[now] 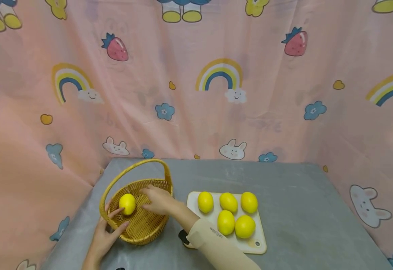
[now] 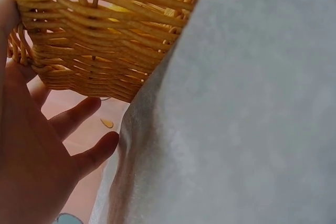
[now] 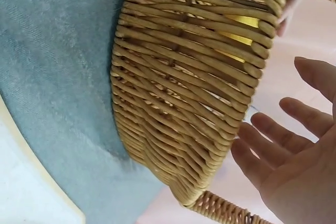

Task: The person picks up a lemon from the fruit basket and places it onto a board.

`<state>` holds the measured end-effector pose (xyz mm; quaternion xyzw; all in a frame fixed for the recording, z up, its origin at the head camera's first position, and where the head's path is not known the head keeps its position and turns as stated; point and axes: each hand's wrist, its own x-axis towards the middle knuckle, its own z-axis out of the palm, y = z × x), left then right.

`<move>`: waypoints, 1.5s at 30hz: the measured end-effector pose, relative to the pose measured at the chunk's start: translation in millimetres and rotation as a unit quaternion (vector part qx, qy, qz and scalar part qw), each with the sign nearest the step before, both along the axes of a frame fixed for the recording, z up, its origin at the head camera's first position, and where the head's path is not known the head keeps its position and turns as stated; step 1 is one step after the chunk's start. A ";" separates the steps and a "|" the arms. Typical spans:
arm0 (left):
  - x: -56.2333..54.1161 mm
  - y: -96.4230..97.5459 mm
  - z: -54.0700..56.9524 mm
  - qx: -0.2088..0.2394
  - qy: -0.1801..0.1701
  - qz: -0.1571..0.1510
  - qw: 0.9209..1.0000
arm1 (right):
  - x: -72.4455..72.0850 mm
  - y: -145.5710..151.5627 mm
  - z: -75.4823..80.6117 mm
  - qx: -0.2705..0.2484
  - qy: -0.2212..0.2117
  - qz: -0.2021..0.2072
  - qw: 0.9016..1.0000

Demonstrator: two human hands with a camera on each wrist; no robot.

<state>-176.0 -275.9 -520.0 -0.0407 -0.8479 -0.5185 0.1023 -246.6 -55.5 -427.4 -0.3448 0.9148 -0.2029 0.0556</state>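
A wicker basket (image 1: 144, 227) with an arched handle (image 1: 129, 171) sits on the left of the table. Inside it, toward the left wall, lies one yellow lemon (image 1: 127, 204). My left hand (image 1: 103, 234) holds the basket's near left rim, thumb and index finger over the edge by the lemon; other fingers (image 2: 100, 150) spread outside below the weave. Over the basket's open top is my right hand (image 1: 158, 200), palm down, fingers loosely extended and holding nothing. In the right wrist view, its fingertips (image 3: 244, 129) appear close to the rim.
Right of the basket, a white cutting board (image 1: 196, 200) carries several lemons (image 1: 226, 222). My right forearm (image 1: 213, 240) crosses the board's near left part. Grey cloth (image 1: 301, 217) covers the table, and a pink patterned curtain (image 1: 267, 123) hangs behind and at both sides.
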 end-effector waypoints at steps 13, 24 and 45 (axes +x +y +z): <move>0.2 -2.5 -2.1 -0.008 0.026 -0.005 1.000 | 2.5 -30.1 -14.4 0.109 0.032 0.022 0.993; 1.0 -0.3 -1.0 -0.028 0.021 -0.001 0.999 | 9.2 -40.9 -21.7 0.162 0.019 0.037 0.986; 2.7 -1.7 -0.6 -0.006 0.011 -0.009 1.000 | 5.3 -23.7 -18.5 0.160 0.068 0.010 0.985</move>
